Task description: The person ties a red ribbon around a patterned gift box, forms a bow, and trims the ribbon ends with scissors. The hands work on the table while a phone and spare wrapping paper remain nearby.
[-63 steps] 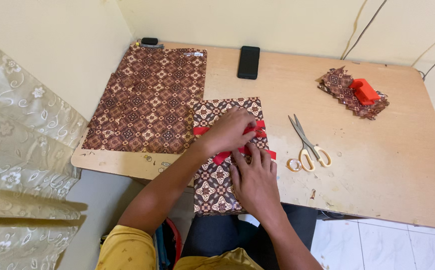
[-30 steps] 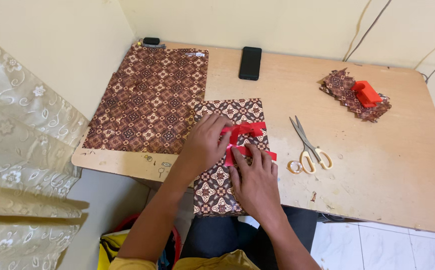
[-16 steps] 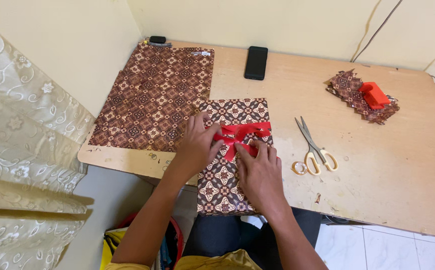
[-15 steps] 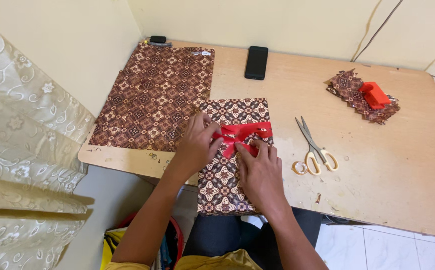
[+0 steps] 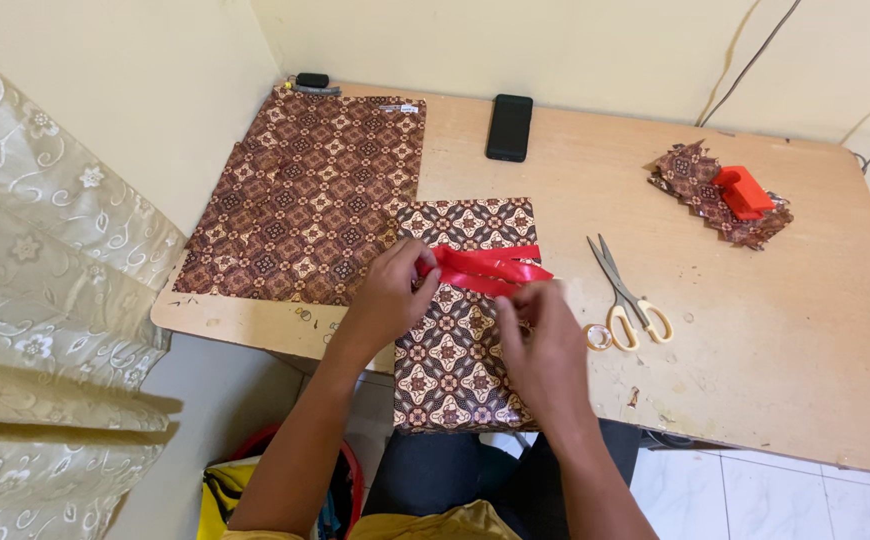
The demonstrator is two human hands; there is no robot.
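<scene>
A flat parcel wrapped in brown patterned paper point(image 5: 455, 345) lies at the table's near edge, partly overhanging it. A red ribbon point(image 5: 490, 267) stretches across its upper half. My left hand point(image 5: 395, 290) pinches the ribbon's left end over the parcel. My right hand point(image 5: 545, 335), blurred, holds the ribbon's right end near the parcel's right edge.
A sheet of the same patterned paper point(image 5: 305, 190) covers the table's far left. A black phone point(image 5: 509, 127) lies at the back. Orange-handled scissors point(image 5: 627, 295) and a small tape roll point(image 5: 595, 336) sit right of the parcel. Paper scraps with a red object point(image 5: 725, 195) lie far right. A curtain point(image 5: 45, 300) hangs left.
The ribbon, bunched into loops under both hands before, is now pulled out straight. My right hand has shifted right and lifted off the parcel; my left hand stays at the left end.
</scene>
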